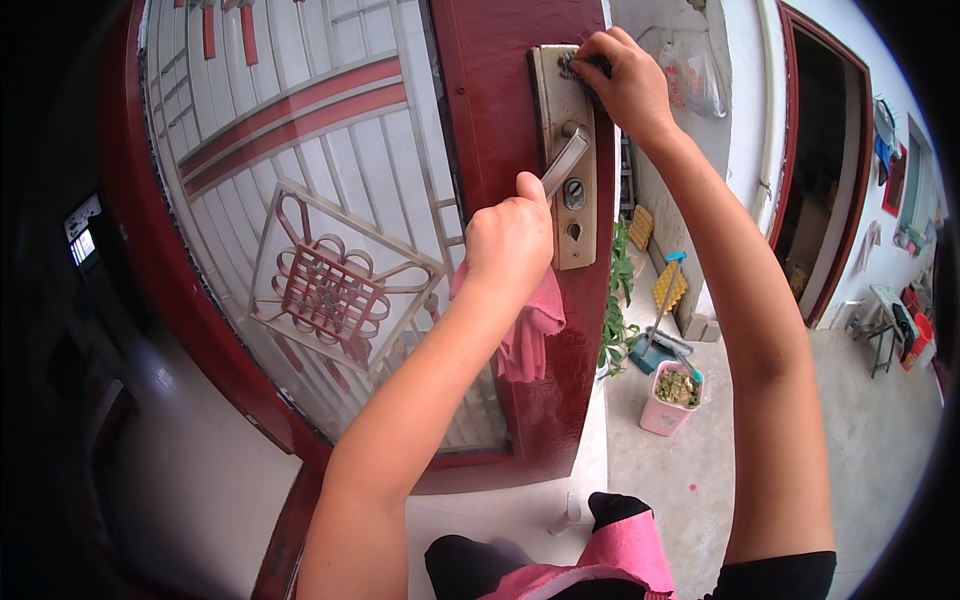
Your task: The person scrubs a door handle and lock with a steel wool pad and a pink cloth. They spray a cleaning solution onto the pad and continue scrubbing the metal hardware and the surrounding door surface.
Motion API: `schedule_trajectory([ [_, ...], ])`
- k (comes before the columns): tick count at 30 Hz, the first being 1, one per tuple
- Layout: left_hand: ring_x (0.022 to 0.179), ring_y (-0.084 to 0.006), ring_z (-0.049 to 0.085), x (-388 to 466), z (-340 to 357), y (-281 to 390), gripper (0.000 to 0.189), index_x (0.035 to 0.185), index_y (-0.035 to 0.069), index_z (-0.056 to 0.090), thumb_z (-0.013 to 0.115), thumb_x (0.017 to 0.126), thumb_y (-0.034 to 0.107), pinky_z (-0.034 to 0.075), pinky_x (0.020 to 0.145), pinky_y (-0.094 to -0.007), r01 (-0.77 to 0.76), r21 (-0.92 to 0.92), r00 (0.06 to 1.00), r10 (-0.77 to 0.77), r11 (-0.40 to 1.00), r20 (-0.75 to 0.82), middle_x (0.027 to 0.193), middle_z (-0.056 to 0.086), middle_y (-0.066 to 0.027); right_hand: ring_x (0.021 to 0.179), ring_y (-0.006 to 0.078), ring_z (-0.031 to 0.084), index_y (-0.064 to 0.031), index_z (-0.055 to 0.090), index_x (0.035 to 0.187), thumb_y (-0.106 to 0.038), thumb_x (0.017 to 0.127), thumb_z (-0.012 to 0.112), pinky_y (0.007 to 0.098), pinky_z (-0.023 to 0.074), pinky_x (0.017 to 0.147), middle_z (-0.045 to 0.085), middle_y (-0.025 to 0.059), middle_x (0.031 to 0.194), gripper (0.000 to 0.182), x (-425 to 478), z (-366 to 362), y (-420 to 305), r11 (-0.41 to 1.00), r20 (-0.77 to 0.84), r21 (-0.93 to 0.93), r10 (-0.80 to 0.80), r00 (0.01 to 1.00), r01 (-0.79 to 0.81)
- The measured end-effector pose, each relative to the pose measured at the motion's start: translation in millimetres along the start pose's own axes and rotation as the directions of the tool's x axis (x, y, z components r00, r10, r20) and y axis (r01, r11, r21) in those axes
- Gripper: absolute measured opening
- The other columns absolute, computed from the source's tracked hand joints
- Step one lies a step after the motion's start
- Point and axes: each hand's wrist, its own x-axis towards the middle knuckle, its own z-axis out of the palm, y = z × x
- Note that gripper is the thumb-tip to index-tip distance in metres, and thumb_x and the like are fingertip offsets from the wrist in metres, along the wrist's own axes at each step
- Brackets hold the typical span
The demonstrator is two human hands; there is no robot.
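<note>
A worn beige lock plate [559,97] is mounted on a dark red door [499,45]. My right hand [626,82] pinches a dark scrubber [568,65], which looks like steel wool, against the plate's top end. Lower down, my left hand [510,236] is closed around the free end of the slanting lever handle [566,159]. A pink cloth [529,330] hangs beneath that hand; how it is held is hidden. Under the lever, the plate carries a round metal thumb-turn [574,193] and a dark keyhole opening [575,230].
The door's glass panel [360,165] has a metal grille. Past its edge are a green plant [619,285], a pink bin [664,420] filled with scraps, a dustpan [651,354] and a broom handle [664,300]. A plastic bag [705,82] hangs on the wall. A clear cup [568,516] stands on the floor.
</note>
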Motion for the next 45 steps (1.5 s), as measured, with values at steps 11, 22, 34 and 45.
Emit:
schedule_trajectory([
  [11, 0.047, -0.0289, 0.064, 1.4, -0.5, 0.9, 0.026, 0.09, 0.002, 0.044, 0.056, 0.095, 0.024, 0.051, 0.042, -0.0395, -0.003, -0.013, 0.999, 0.002, 1.0, -0.033, 0.053, 0.06, -0.0096, 0.085, 0.0302, 0.064, -0.0137, 0.066, 0.092, -0.026, 0.086, 0.069, 0.042, 0.0511, 0.073, 0.063, 0.0039, 0.091, 0.014, 8.9, 7.0, -4.9, 0.998, -0.097, -0.012, 0.068, 0.993, -0.069],
  [22, 0.048, -0.0268, 0.064, 0.7, 0.3, 0.4, 0.026, 0.089, 0.002, 0.045, 0.057, 0.094, 0.024, 0.051, 0.043, -0.0373, -0.01, 0.047, 0.998, 0.013, 0.999, -0.066, 0.053, 0.06, -0.0095, 0.084, 0.0294, 0.063, -0.0131, 0.067, 0.092, -0.024, 0.086, 0.07, 0.0407, 0.0504, 0.072, 0.062, 0.0049, 0.091, 0.013, 25.1, 13.7, -12.5, 0.998, -0.095, -0.06, 0.031, 0.995, -0.037],
  [34, 0.049, -0.027, 0.065, 0.4, -2.6, 1.3, 0.029, 0.091, 0.001, 0.046, 0.057, 0.094, 0.027, 0.052, 0.044, -0.0373, -0.007, 0.063, 0.999, 0.009, 0.998, -0.032, 0.055, 0.061, -0.01, 0.091, 0.029, 0.063, -0.0118, 0.065, 0.092, -0.022, 0.085, 0.07, 0.0425, 0.0518, 0.074, 0.061, 0.0051, 0.094, 0.013, 16.4, 9.0, -22.9, 0.997, -0.011, -0.064, -0.044, 0.999, 0.043],
  [45, 0.05, -0.0281, 0.065, -1.6, -3.3, -1.4, 0.026, 0.093, -0.001, 0.046, 0.057, 0.093, 0.023, 0.052, 0.044, -0.0378, -0.003, 0.075, 0.999, 0.005, 0.997, -0.033, 0.055, 0.062, -0.0108, 0.095, 0.0267, 0.062, -0.0114, 0.064, 0.092, -0.02, 0.084, 0.069, 0.0402, 0.0523, 0.078, 0.06, 0.0039, 0.094, 0.013, 26.2, 3.4, -26.8, 0.963, 0.089, -0.146, -0.215, 0.973, 0.226],
])
